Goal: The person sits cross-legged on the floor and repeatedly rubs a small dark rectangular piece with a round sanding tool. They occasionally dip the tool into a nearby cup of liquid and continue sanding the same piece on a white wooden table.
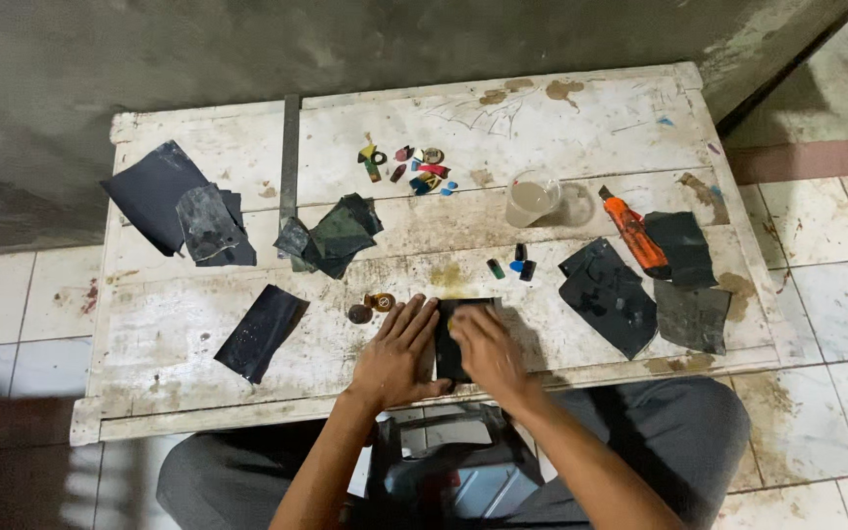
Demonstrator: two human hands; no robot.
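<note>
The left hand [397, 351] lies flat and spread on a dark, glossy black sheet [451, 339], a small rectangle at the table's [561, 118] near edge, at 6 o'clock. The right hand [486, 353] presses down at the sheet's 3 o'clock side, fingers curled; whether it holds something I cannot tell. More dark sheets lie at 9, 12 and 3 o'clock, with an orange knife [634, 233] at 2 and a cup [530, 199] at 1.
</note>
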